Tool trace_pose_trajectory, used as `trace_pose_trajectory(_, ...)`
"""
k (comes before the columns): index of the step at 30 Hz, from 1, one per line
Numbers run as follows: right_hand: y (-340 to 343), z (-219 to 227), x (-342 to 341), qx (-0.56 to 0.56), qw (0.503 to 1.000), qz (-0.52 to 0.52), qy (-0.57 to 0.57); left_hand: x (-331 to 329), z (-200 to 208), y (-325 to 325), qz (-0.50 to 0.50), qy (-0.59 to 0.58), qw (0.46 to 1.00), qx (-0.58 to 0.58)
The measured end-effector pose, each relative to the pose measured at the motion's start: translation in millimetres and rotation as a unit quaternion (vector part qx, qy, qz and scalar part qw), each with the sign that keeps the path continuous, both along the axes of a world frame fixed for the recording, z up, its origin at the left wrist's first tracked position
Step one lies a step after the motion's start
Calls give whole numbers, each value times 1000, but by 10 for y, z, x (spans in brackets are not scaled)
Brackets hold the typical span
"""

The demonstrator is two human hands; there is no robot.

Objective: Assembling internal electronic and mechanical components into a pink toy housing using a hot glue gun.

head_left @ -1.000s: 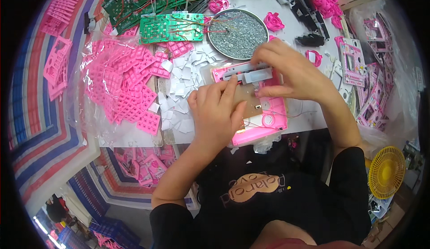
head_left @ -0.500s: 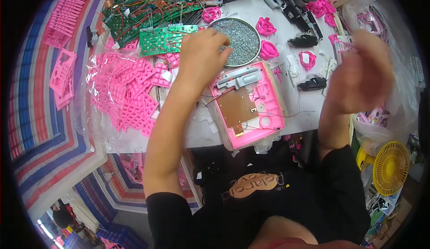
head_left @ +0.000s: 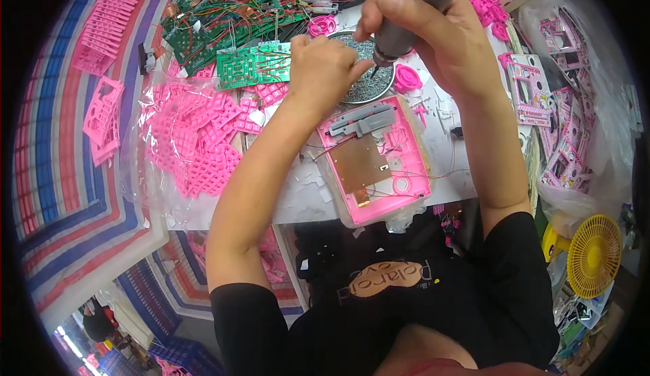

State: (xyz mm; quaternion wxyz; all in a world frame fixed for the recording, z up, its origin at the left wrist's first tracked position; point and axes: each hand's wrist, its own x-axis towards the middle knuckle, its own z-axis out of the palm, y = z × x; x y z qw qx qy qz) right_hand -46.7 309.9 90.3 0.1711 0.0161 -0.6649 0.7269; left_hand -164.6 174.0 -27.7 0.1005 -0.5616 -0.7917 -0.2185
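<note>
The upper body of the dark grey power driver (head_left: pixel 414 23) ran out of view at the top edge, and the right hand (head_left: pixel 457 51) covered part of its barrel. The left hand (head_left: pixel 321 71) hid the near-left part of the round screw dish (head_left: pixel 392 86), just beyond the pink casing (head_left: pixel 387 209). Its fingers were curled in, the thumb reaching toward the driver's bit; whether they pinched anything I could not tell, nor whether the bit touched the screws.

The driver's long axis slanted from far right of the casing down toward its far edge, the bit pointing near and left, over the dish. The right fingers were wrapped around the barrel. The casing lay open on the table, its long axis running away from the person, far end leaning left. A grey mechanism (head_left: pixel 363 120) crossed its far end; a brown board (head_left: pixel 357 164) sat nearer.
</note>
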Motion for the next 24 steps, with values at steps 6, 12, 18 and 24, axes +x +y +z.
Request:
trace_pose_trajectory(6, 95, -190, 411, -19, 997, -55, 48, 644, 466, -632, -37, -144, 988, 32)
trace_pose_trajectory(12, -362, -57, 746, -136, 979, 68, 133, 1082, 255, -775, -99, -128, 969, 185)
trace_pose_trajectory(18, -515, 14, 881, -161, 981, 68, 90, 1128, 278, -710, -114, -146, 957, 223)
trace_pose_trajectory(24, -501, -68, 879, -201, 972, 70, 103, 1097, 234, -640, -114, -90, 964, 225)
